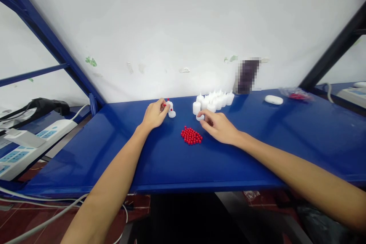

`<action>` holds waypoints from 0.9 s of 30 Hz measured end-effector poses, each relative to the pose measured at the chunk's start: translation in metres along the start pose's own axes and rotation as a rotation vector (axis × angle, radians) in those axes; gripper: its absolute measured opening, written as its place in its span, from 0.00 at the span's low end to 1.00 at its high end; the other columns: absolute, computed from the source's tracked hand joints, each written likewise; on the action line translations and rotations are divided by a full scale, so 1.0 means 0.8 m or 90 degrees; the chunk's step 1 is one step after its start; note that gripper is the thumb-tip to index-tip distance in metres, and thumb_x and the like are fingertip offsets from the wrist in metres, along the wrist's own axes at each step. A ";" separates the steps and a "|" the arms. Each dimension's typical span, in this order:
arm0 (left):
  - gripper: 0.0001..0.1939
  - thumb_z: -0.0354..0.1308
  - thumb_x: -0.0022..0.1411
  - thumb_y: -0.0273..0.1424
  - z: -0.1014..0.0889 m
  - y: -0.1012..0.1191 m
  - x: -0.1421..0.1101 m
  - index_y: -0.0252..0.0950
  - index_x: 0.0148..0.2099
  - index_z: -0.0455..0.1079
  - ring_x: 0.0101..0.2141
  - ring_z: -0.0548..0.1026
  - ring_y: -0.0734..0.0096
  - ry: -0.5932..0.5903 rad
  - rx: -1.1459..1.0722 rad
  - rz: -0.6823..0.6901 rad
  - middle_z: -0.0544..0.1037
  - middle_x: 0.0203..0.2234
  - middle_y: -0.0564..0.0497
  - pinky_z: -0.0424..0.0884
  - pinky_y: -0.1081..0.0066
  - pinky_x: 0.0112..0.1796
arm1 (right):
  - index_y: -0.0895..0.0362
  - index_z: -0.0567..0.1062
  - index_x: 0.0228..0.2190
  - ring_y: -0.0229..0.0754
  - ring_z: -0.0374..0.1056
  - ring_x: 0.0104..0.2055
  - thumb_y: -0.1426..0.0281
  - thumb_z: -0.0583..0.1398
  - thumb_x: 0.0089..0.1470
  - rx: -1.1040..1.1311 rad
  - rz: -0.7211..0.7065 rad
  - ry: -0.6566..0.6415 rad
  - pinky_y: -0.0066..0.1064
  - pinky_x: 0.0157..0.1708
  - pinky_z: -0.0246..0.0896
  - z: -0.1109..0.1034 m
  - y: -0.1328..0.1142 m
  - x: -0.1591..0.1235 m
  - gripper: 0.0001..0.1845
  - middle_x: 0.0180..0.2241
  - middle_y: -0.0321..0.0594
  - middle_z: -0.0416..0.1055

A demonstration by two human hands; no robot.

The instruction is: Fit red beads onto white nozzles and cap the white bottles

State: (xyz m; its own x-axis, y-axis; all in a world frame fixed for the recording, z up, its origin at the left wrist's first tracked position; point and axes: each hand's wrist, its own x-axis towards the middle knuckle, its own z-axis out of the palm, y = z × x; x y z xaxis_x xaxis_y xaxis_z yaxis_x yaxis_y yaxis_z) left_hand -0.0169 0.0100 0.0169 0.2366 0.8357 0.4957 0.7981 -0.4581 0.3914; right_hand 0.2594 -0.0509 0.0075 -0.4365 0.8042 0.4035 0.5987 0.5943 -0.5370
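Note:
My left hand (pixel 156 114) is closed in a pinch at the back of the table, with a small red piece (pixel 164 105) at its fingertips. Right beside those fingers stand a few white pieces (pixel 172 114), and red shows on and above them. In the fingers of my right hand (pixel 219 125) is a round white cap-like piece (pixel 199 117), low over the table or touching it; I cannot tell which. Behind that hand several white pieces with pointed tips (pixel 217 101) stand in a cluster. A patch of small red bead-like pieces (pixel 191 136) lies between my hands.
The blue table (pixel 171 167) meets a white wall. Toward the right lie a white oval object (pixel 273 100) and a clear bag with red contents (pixel 297 95). A dark blurred-out object (pixel 247 77) leans on the wall. Power strips (pixel 37 146) and cables are at left.

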 end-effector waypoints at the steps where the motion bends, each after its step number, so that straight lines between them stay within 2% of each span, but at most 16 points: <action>1: 0.13 0.48 0.67 0.41 0.001 0.001 0.000 0.37 0.34 0.62 0.24 0.63 0.73 -0.008 0.005 0.000 0.67 0.22 0.56 0.54 0.72 0.28 | 0.55 0.71 0.43 0.37 0.62 0.23 0.70 0.54 0.59 -0.003 0.005 -0.004 0.29 0.27 0.52 0.000 0.001 0.000 0.11 0.21 0.30 0.65; 9: 0.12 0.49 0.67 0.41 0.004 -0.001 0.000 0.38 0.41 0.65 0.26 0.69 0.68 -0.022 0.033 0.003 0.71 0.25 0.53 0.57 0.70 0.29 | 0.54 0.71 0.44 0.38 0.63 0.24 0.69 0.55 0.58 -0.052 0.066 -0.019 0.30 0.28 0.51 0.001 0.005 0.004 0.12 0.22 0.31 0.66; 15: 0.11 0.51 0.67 0.40 0.007 -0.005 0.000 0.39 0.43 0.67 0.24 0.69 0.68 -0.056 0.042 -0.010 0.70 0.21 0.55 0.56 0.70 0.28 | 0.54 0.68 0.48 0.39 0.61 0.24 0.70 0.55 0.57 -0.061 0.067 0.004 0.30 0.27 0.49 0.001 0.004 0.004 0.16 0.21 0.30 0.63; 20: 0.12 0.50 0.67 0.40 0.003 -0.002 -0.001 0.38 0.43 0.68 0.24 0.67 0.70 -0.023 0.022 -0.012 0.69 0.21 0.56 0.55 0.71 0.28 | 0.54 0.69 0.47 0.39 0.61 0.23 0.70 0.55 0.57 -0.063 0.069 -0.003 0.30 0.27 0.52 0.002 0.007 0.004 0.15 0.20 0.30 0.63; 22: 0.11 0.50 0.67 0.38 0.001 0.004 -0.001 0.37 0.42 0.69 0.23 0.66 0.72 0.004 0.002 0.008 0.68 0.21 0.56 0.56 0.71 0.28 | 0.55 0.72 0.44 0.40 0.65 0.26 0.70 0.55 0.57 -0.077 0.055 0.007 0.31 0.29 0.56 0.004 0.010 0.005 0.13 0.24 0.34 0.68; 24: 0.11 0.51 0.66 0.36 0.001 0.014 0.000 0.36 0.39 0.70 0.22 0.64 0.74 0.017 -0.041 0.034 0.66 0.20 0.56 0.57 0.72 0.29 | 0.56 0.74 0.43 0.43 0.69 0.32 0.70 0.56 0.57 -0.097 0.026 0.032 0.34 0.34 0.61 0.005 0.013 0.005 0.13 0.33 0.40 0.73; 27: 0.11 0.52 0.65 0.36 0.002 0.031 0.000 0.35 0.36 0.70 0.22 0.62 0.76 -0.042 -0.132 0.051 0.62 0.18 0.58 0.58 0.73 0.28 | 0.57 0.77 0.44 0.49 0.73 0.44 0.71 0.55 0.57 -0.106 -0.003 0.042 0.40 0.45 0.65 0.007 0.015 0.006 0.15 0.47 0.47 0.74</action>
State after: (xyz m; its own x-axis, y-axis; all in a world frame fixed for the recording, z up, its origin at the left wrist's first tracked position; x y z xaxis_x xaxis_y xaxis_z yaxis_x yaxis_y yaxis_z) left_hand 0.0034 -0.0006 0.0254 0.3350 0.8092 0.4827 0.6463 -0.5701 0.5073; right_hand 0.2611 -0.0396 -0.0011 -0.3984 0.7955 0.4566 0.7021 0.5848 -0.4062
